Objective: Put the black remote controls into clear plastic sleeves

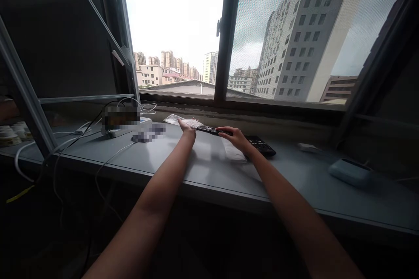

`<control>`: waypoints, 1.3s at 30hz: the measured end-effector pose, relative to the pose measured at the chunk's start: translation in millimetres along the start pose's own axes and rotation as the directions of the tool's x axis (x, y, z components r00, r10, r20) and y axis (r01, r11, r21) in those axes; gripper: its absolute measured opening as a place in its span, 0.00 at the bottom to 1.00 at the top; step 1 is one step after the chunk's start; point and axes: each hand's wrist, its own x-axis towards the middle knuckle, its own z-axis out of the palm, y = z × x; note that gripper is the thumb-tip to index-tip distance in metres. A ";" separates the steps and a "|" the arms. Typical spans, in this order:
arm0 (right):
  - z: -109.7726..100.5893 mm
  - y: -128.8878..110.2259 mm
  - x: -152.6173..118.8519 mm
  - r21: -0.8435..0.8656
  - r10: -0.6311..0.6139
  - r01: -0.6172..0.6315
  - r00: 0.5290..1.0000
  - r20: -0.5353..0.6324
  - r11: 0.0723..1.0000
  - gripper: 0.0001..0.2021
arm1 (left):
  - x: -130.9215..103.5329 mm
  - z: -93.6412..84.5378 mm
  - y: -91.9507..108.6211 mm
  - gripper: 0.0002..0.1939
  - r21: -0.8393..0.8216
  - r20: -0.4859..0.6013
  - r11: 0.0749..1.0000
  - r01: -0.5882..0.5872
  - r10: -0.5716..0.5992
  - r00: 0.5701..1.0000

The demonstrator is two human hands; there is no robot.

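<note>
A black remote control lies slantwise between my two hands, above the grey table. My right hand is closed round its right end. Its left end reaches into a clear plastic bag, which my left hand grips with the thumb on top. How far the remote goes into the bag is hidden by my left hand. Beneath and beside my right hand are another clear plastic packet and a black keypad-like device, both lying on the table.
At the right stand a blue-grey box and a small white object. On the left are a power strip, a blurred item and loose white cables. A metal frame post rises at the left; a window spans the back.
</note>
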 end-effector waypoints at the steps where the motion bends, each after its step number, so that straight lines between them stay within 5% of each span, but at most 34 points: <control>1: 0.0 -0.1 0.0 -0.010 0.003 -0.003 1.000 -0.010 1.000 0.14 | -0.9 0.2 0.5 0.33 -0.025 -0.022 1.000 -0.007 0.006 1.000; 8: -1.2 1.6 2.2 -0.081 -0.002 -0.005 0.996 -0.088 0.997 0.13 | -7.5 1.6 4.4 0.27 -0.126 -0.114 0.991 -0.035 0.020 0.993; 14: -1.1 -4.9 0.9 -0.082 -0.036 0.033 0.999 -0.038 0.996 0.12 | -2.2 -0.7 6.9 0.27 -0.077 -0.155 0.996 -0.046 0.033 0.987; 25: 2.6 -4.1 1.0 -0.084 -0.030 0.021 0.994 -0.106 0.996 0.12 | -7.6 6.5 2.9 0.25 -0.118 0.027 0.993 0.012 -0.009 1.000; 32: 15.9 2.3 4.0 -0.075 -0.029 0.014 0.979 -0.204 0.997 0.15 | -24.4 23.8 -16.7 0.15 -0.064 0.124 0.990 0.122 -0.114 0.986; 35: 19.7 2.5 4.2 0.041 0.053 -0.048 0.991 -0.120 0.998 0.18 | -26.3 26.5 -22.6 0.11 -0.062 0.105 0.989 0.137 -0.130 0.986; 39: 20.9 -7.4 -0.7 0.298 0.102 -0.144 0.983 0.151 0.944 0.34 | -20.4 23.1 -17.9 0.13 -0.083 -0.007 0.992 0.091 -0.092 0.996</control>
